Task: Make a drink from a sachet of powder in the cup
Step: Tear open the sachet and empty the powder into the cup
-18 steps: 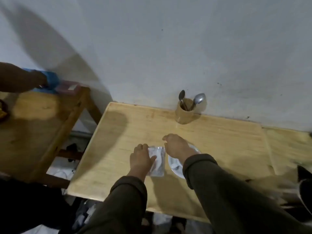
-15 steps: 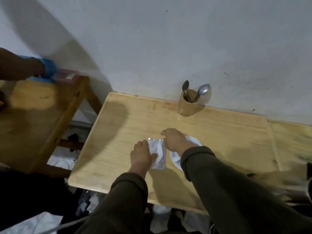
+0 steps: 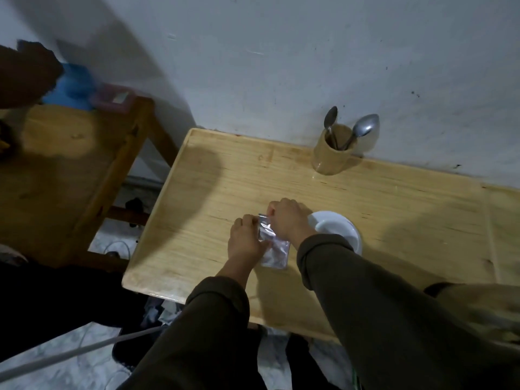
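While gripping the sachet (image 3: 274,246), left hand (image 3: 244,240) and right hand (image 3: 287,220) beside the cup (image 3: 337,229)

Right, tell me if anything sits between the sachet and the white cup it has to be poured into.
Nothing visible does. The silver foil sachet is pinched at its top edge by the left hand and right hand, right beside the white round cup. Only the right wrist crosses the cup's near rim.

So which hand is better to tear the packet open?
Probably the right hand: its fingers already pinch the silvery sachet's top corner, next to the white cup. The left hand grips the sachet's side, steadying it.
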